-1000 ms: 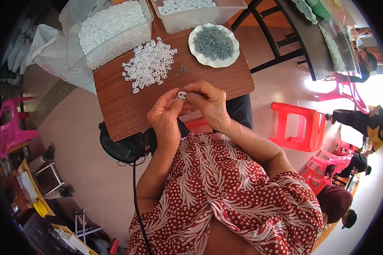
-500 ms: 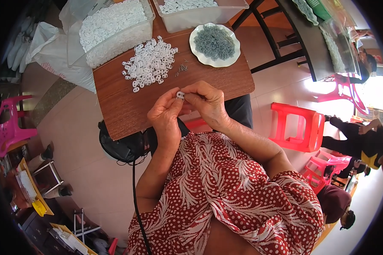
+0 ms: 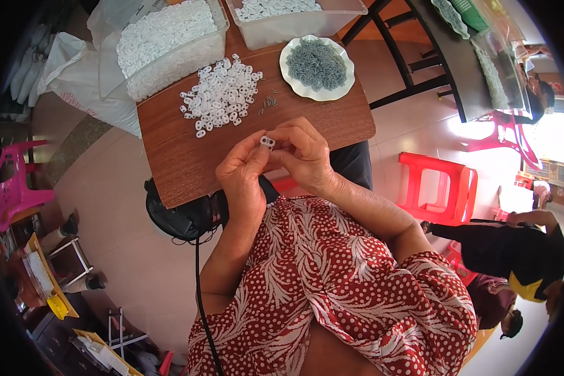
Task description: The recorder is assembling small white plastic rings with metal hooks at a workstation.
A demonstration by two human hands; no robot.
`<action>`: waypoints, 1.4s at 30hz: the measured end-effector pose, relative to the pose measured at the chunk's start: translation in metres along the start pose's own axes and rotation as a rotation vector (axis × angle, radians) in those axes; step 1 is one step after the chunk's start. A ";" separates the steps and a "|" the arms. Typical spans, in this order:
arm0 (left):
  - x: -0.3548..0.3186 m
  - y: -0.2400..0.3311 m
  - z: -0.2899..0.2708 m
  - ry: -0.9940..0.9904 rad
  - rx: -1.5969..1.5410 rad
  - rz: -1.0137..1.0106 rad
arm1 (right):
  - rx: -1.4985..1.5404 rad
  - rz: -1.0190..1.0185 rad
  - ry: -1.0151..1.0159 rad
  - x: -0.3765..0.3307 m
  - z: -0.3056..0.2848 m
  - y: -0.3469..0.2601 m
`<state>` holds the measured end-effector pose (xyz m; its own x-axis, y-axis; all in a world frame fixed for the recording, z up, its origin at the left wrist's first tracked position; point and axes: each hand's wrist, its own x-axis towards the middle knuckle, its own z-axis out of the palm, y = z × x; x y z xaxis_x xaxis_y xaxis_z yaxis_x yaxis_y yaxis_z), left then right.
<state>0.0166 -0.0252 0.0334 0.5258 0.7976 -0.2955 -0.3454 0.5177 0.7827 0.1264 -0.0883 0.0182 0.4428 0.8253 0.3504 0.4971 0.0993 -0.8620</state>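
Note:
My left hand pinches a small white plastic piece with two holes between thumb and forefinger, just over the table's near edge. Close against its right side is my right hand, fingers curled and drawn together. Whatever those fingers hold, if anything, is hidden. Beyond the hands, a heap of similar white pieces lies on the brown tabletop. A few loose grey screw-like pins are scattered beside the heap. More of these pins fill a white scalloped plate at the far right of the table.
Two clear plastic bins, one at left and one at right, hold more white pieces at the back. A white sack leans at the table's left. A red stool stands right; a black bag hangs below. People are at far right.
The white piece has turned so both holes show. My right fingertips have shifted around and behind it. At far right, a person in black has moved nearer.

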 end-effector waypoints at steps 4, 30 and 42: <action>-0.003 0.001 -0.004 -0.051 0.136 0.060 | 0.133 0.076 0.004 -0.002 0.000 0.000; -0.004 0.003 -0.019 -0.123 0.542 0.354 | 0.481 0.349 -0.101 -0.006 -0.002 -0.009; -0.004 -0.004 -0.024 -0.091 0.427 0.313 | 0.144 0.085 -0.039 -0.004 0.002 -0.017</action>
<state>-0.0022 -0.0233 0.0182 0.5201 0.8538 0.0220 -0.1601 0.0722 0.9845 0.1149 -0.0921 0.0312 0.4479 0.8548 0.2620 0.3455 0.1048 -0.9326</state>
